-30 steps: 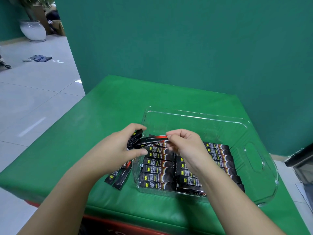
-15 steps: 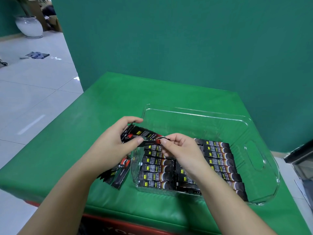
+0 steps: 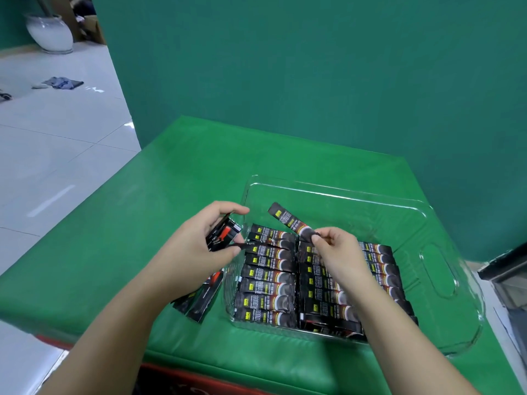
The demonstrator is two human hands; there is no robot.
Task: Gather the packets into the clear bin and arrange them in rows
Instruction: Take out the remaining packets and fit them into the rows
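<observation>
A clear plastic bin [image 3: 336,192] stands on the green table [image 3: 142,223]. Black stick packets [image 3: 265,277] lie in neat rows across its near half. My left hand [image 3: 199,246] grips a bundle of packets [image 3: 224,233] just outside the bin's left wall. My right hand [image 3: 339,252] pinches one end of a single packet [image 3: 288,219], which sticks up and to the left above the rows. A few loose packets [image 3: 199,300] lie on the table under my left forearm.
The bin's far half and right side with its handle cutout [image 3: 439,269] hold no packets. A green wall stands behind the table. Tiled floor lies to the left, and a dark object [image 3: 507,269] sits at the right edge.
My right hand has pulled one packet out of the bundle and lifted it to the right over the bin. My left hand stays beside the bin with the rest.
</observation>
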